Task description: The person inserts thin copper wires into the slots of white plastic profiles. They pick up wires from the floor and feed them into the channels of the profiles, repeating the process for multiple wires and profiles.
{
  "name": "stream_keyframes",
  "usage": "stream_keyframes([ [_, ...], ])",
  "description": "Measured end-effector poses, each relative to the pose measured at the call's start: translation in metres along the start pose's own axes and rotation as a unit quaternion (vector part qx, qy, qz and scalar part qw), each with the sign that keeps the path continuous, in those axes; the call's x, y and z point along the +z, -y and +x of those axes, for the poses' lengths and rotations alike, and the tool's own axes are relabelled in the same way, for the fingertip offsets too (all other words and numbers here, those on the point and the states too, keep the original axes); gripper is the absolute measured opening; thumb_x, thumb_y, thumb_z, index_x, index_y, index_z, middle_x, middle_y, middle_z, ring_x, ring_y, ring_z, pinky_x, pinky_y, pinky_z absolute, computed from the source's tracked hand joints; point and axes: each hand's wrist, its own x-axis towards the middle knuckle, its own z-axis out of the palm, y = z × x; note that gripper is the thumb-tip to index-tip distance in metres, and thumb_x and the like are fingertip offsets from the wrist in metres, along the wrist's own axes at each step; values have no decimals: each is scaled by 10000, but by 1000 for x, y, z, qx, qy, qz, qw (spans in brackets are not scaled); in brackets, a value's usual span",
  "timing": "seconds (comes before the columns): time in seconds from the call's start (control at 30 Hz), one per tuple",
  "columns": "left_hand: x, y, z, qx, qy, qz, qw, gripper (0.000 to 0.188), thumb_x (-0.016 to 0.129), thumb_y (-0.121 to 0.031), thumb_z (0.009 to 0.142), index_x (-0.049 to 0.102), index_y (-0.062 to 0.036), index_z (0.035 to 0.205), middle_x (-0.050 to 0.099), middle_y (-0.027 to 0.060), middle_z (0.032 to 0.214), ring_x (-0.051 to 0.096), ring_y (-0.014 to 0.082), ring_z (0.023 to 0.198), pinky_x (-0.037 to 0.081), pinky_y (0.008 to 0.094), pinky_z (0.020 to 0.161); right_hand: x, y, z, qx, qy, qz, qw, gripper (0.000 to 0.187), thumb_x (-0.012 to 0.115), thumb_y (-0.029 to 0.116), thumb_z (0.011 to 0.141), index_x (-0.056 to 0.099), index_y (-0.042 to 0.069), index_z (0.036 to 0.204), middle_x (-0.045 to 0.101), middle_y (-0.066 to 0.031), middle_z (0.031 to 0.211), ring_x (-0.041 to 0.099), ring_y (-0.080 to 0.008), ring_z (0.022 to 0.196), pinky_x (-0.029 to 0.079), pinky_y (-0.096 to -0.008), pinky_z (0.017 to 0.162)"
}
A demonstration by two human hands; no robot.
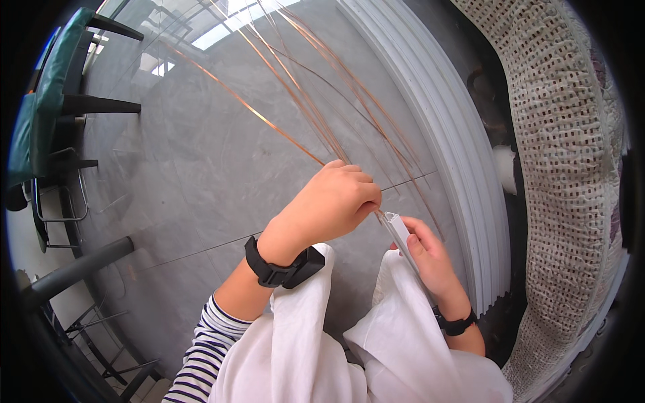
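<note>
Bright daylight, window glare on glossy floor (201, 168), soft shadows, fisheye bending, black vignette corners.

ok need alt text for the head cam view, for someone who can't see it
Seen from above, a person's left hand pinches a fan of long thin copper-coloured strands where they enter a white narrow channel held by the right hand. Grey tiled floor lies below; both wrists wear black bands.

Black wristbands on both wrists, L sleeve (205, 349) navy/white striped, white fabric over lap (376, 349).
</note>
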Motion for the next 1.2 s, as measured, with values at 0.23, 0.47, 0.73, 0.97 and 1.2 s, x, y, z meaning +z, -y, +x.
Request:
stream_keyframes([
  [0.23,1,1,0,-2,9,-4,1000,44,680,-62,797,676,-88,832,645,12,808,589,205,830,418,336,784,0,-3,-1,-13,-1,2,1000,418,505,315,1003,504,25,1303,593,-44,1077,581,-124,927,448,-279,851],
  [0.47,3,0,0,12,-25,-11,1000,30,670,-57,777,652,-75,760,623,33,736,586,225,776,424,343,757,0,-1,-1,-11,2,-4,1000,416,507,309,1000,506,28,1307,595,-41,1078,579,-123,931,444,-281,855],
  [0.73,3,1,0,3,-13,-19,1000,33,662,-50,776,652,-72,754,631,38,733,592,226,765,426,342,757,-1,-2,-1,-6,-4,-8,1000,397,506,278,995,508,28,1304,595,-40,1072,577,-123,932,440,-282,857],
  [0.97,0,0,-1,-21,32,-9,999,40,661,-55,800,677,-78,829,662,17,805,602,201,804,415,327,778,2,-5,-1,-7,-6,-3,1000,379,515,235,985,509,29,1302,590,-51,1097,582,-129,927,444,-284,849],
  [1.2,0,-1,1,-6,57,13,998,22,660,-55,795,676,-70,792,654,40,787,602,219,797,427,342,788,6,-9,-2,-13,1,-4,1000,357,513,203,978,516,25,1287,596,-56,1068,589,-134,911,446,-281,836],
])
